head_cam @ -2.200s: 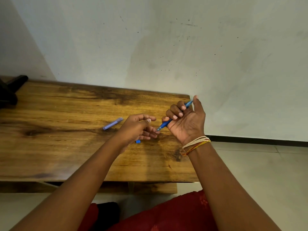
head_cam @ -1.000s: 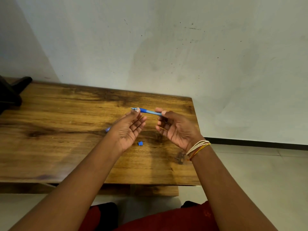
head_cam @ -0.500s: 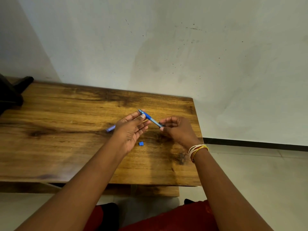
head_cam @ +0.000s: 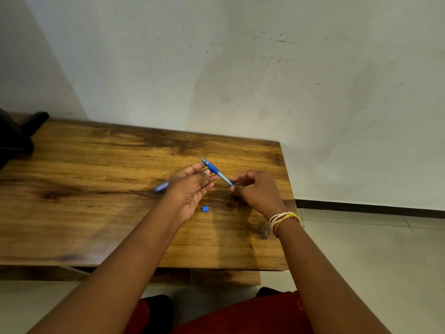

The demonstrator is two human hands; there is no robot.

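A blue pen [head_cam: 218, 173] with a clear barrel is held just above the wooden table [head_cam: 96, 213], its tip pointing up and to the left. My right hand [head_cam: 257, 191] pinches its rear end between thumb and fingertips. My left hand [head_cam: 190, 189] has its thumb and forefinger on the blue grip section, the other fingers nearly straight. A purple pen cap [head_cam: 160, 187] lies on the table, half hidden behind my left hand. A small blue piece [head_cam: 205, 209] lies on the wood below my hands.
A dark object [head_cam: 16, 138] sits at the table's far left corner. The wall runs right behind the table. The table's right edge [head_cam: 287, 189] is close to my right hand, with tiled floor [head_cam: 361, 249] beyond it.
My right hand turned over from palm up and tilted the pen to point up-left. My left hand rose from the table to the pen's front end. In the last half second almost nothing moved.
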